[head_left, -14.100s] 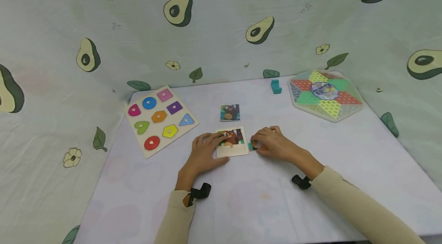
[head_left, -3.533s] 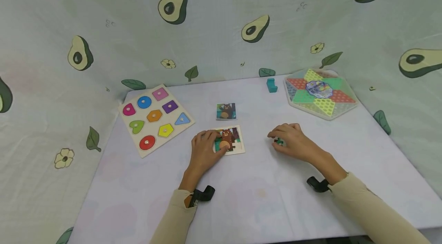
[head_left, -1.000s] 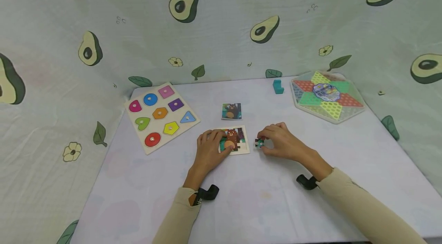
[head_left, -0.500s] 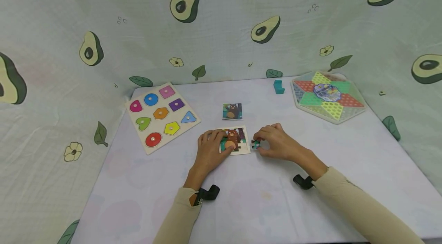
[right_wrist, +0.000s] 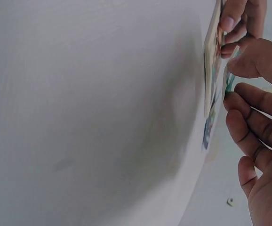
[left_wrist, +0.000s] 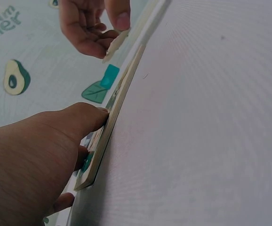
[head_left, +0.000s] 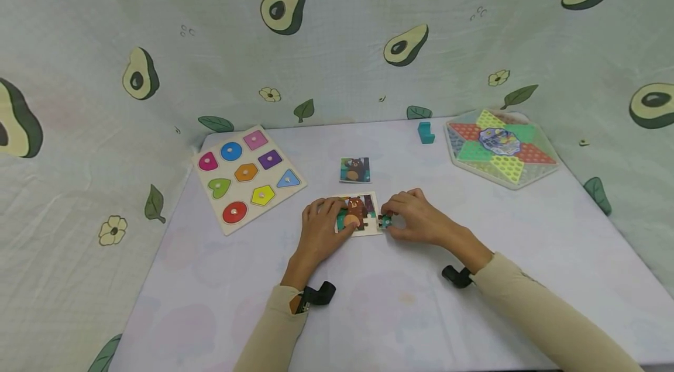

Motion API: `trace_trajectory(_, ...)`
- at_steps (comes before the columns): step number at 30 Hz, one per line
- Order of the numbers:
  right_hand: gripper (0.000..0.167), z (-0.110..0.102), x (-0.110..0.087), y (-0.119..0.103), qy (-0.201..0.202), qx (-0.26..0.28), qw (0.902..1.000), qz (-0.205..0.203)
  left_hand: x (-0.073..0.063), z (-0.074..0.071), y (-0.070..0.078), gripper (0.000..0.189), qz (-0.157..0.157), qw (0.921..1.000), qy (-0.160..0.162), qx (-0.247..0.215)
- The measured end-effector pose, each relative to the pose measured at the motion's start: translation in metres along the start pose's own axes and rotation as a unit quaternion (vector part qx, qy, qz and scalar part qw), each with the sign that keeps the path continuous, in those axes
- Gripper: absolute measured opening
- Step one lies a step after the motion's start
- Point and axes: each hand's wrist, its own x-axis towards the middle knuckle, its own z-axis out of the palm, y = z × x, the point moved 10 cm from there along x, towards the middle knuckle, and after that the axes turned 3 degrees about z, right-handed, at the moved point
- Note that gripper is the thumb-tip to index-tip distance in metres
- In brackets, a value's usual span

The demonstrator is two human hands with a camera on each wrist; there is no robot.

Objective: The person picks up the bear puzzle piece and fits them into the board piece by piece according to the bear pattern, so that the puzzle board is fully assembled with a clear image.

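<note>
In the head view my right hand (head_left: 420, 219) pinches a small teal jigsaw piece (head_left: 385, 221) between thumb and fingers, at the right edge of a wooden-framed bear puzzle (head_left: 371, 226). The right wrist view shows the jigsaw piece (right_wrist: 229, 77) tilted and raised just above the puzzle. A bare gap with a knob-shaped outline lies at the puzzle's lower right. My left hand (head_left: 322, 228) rests on the puzzle's left part, covering some of it. Its thumb presses on the face near the front edge, as the left wrist view of the puzzle board (left_wrist: 110, 127) shows.
Behind the puzzle lies a square bear picture (head_left: 355, 169). A peg board of coloured shapes (head_left: 247, 179) stands at the left. A hexagonal star-patterned game board (head_left: 500, 147) lies at the back right, near a teal block (head_left: 426, 133).
Over the last second my right hand has moved left, bringing the pinched jigsaw piece to the puzzle's right edge. Several seconds earlier it was farther right. My left hand stays on the puzzle.
</note>
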Motion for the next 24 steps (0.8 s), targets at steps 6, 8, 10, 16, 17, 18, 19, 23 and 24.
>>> trace_trajectory(6,0.031,0.002,0.006,-0.003,-0.008,0.0,1.0,0.001,0.0,0.0,0.0,0.053,0.002,1.0,0.002,0.001)
trace_trajectory(8,0.03,0.003,0.007,-0.004,-0.007,-0.002,1.0,0.0,0.0,0.0,0.0,0.053,0.004,1.0,0.002,0.0)
trace_trajectory(10,0.03,0.003,0.008,-0.005,-0.006,-0.002,1.0,-0.003,0.0,-0.001,0.0,0.053,0.006,1.0,0.003,0.0)
trace_trajectory(16,0.031,0.007,0.012,-0.01,-0.011,0.004,0.9999,-0.011,0.0,-0.002,0.001,0.052,0.012,0.9999,0.008,0.002)
trace_trajectory(17,0.032,0.008,0.012,-0.01,-0.013,0.003,0.9999,-0.01,0.0,-0.001,0.001,0.052,0.012,0.9999,0.008,0.002)
trace_trajectory(18,0.032,0.009,0.013,-0.009,-0.016,0.003,0.9998,-0.009,0.0,-0.002,0.001,0.052,0.013,0.9999,0.008,0.0)
trace_trajectory(19,0.032,0.011,0.014,-0.009,-0.018,0.002,0.9998,-0.008,0.0,-0.002,0.001,0.052,0.013,0.9999,0.006,-0.001)
trace_trajectory(23,0.032,0.014,0.016,-0.01,-0.021,0.0,0.9997,-0.01,-0.001,-0.003,0.002,0.05,0.015,0.9998,0.009,-0.008)
trace_trajectory(24,0.031,0.014,0.017,-0.01,-0.021,0.001,0.9997,-0.012,-0.001,-0.003,0.002,0.05,0.015,0.9998,0.011,-0.01)
